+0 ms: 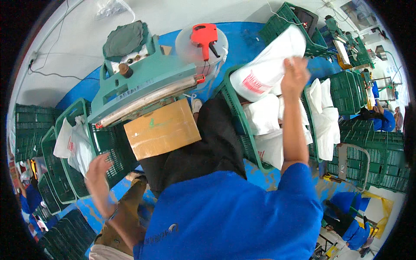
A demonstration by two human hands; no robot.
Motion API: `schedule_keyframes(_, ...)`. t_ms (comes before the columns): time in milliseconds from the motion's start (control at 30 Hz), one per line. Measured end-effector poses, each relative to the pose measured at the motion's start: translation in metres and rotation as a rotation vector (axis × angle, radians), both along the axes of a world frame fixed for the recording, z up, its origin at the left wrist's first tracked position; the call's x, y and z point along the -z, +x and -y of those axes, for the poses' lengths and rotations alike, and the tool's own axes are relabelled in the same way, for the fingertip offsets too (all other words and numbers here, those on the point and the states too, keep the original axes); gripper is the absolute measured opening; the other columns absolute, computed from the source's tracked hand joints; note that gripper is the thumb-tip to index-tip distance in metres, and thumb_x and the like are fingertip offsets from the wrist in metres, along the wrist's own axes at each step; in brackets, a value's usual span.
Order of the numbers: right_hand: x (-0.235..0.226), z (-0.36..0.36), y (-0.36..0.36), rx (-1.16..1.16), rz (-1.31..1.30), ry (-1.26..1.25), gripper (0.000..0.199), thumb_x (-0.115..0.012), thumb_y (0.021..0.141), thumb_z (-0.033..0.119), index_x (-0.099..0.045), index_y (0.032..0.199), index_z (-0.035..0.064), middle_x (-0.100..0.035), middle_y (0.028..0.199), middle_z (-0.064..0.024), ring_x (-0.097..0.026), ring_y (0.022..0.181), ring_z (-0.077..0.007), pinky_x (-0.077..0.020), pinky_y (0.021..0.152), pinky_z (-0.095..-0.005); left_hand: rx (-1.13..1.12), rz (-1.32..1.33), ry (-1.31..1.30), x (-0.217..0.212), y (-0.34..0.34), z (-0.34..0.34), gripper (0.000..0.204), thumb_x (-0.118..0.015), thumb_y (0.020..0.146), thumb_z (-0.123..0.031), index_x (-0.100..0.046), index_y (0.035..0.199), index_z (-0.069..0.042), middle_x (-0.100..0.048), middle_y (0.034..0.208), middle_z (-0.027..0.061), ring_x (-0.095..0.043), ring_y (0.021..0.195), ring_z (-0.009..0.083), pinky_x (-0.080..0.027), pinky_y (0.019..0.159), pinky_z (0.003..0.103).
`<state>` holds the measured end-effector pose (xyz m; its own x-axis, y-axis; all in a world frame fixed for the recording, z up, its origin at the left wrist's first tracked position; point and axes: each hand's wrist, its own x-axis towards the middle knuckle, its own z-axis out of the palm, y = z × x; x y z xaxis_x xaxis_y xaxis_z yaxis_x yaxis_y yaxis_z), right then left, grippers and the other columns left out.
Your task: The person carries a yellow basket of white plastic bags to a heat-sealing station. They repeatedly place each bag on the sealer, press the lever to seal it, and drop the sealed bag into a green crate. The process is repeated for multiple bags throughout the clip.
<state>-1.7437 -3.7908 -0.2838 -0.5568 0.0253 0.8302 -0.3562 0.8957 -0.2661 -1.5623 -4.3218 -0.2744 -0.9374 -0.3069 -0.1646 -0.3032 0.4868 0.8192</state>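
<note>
My right hand point(295, 77) is closed on the top end of a white plastic bag point(273, 60) with red print. The bag is full and tilted over a green crate point(247, 141) holding several more white bags point(263, 115). To the left, my left hand point(99, 167) is somewhat blurred, its fingers apart with nothing seen in them. It is beside an open green crate point(119, 149). In front of me is a green bag sealer point(143, 86) with a long bar. A cardboard box point(162, 129) sits just below that bar, over my lap.
A red label gun point(205, 39) rests on a white bucket point(184, 43) behind the sealer. Another crate with white bags point(323, 117) stands at right. More crates point(69, 173) line the left. A leg in tan trousers point(125, 201) is close by my left arm; other people work far right.
</note>
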Motion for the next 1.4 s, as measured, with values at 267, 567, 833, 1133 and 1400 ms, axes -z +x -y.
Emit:
schedule_keyframes(267,-0.179,0.075,0.028,-0.178,-0.207,0.139,0.011,-0.068,0.078,0.010,-0.060,0.082,0.0026,-0.061,0.081,-0.0129,-0.059,0.073,-0.0304,-0.0467,0.061,-0.0356,1.042,0.574,1.150,0.102,-0.050,-0.256,0.070,-0.054,0.093,-0.035,-0.018,0.146,-0.008,-0.039,0.140,0.0136,-0.053,0.114,0.0229,-0.045,0.092,0.035)
schedule_keyframes(567,-0.186,0.133,0.069,-0.821,-0.049,0.101,0.014,-0.064,0.081,0.016,-0.060,0.084,0.0032,-0.060,0.078,-0.0131,-0.059,0.070,-0.0312,-0.0464,0.060,-0.0376,0.618,0.501,1.575,0.140,-0.005,-0.220,0.050,-0.055,0.094,-0.022,-0.033,0.137,-0.010,-0.047,0.133,0.0116,-0.058,0.109,0.0316,-0.054,0.083,0.039)
schedule_keyframes(833,-0.117,0.256,0.062,-1.555,0.522,0.158,0.016,-0.062,0.083,0.020,-0.059,0.083,0.0040,-0.059,0.075,-0.0125,-0.058,0.070,-0.0311,-0.0448,0.062,-0.0401,0.492,0.384,0.698,0.064,-0.001,-0.095,0.031,-0.059,0.091,-0.025,-0.059,0.115,-0.005,-0.066,0.090,0.0062,-0.061,0.078,0.0119,-0.051,0.060,0.028)
schedule_keyframes(1133,-0.134,0.284,0.073,-1.716,0.671,0.519,0.027,-0.057,0.087,0.032,-0.061,0.074,0.0092,-0.058,0.071,-0.0071,-0.058,0.073,-0.0281,-0.0448,0.068,-0.0397,0.771,-0.742,-0.654,-0.109,-0.030,-0.046,0.078,-0.080,0.050,-0.010,-0.053,0.123,-0.015,-0.049,0.128,0.0040,-0.043,0.118,0.0289,-0.035,0.096,0.043)
schedule_keyframes(1400,-0.124,0.276,0.073,-1.778,0.560,0.408,0.021,-0.066,0.078,0.025,-0.054,0.075,0.0073,-0.050,0.069,-0.0056,-0.050,0.066,-0.0270,-0.0383,0.060,-0.0365,0.848,-0.753,-0.892,-0.115,-0.046,-0.039,0.013,-0.067,0.071,-0.014,-0.063,0.084,-0.015,-0.056,0.079,-0.0028,-0.055,0.082,0.0167,-0.034,0.090,0.041)
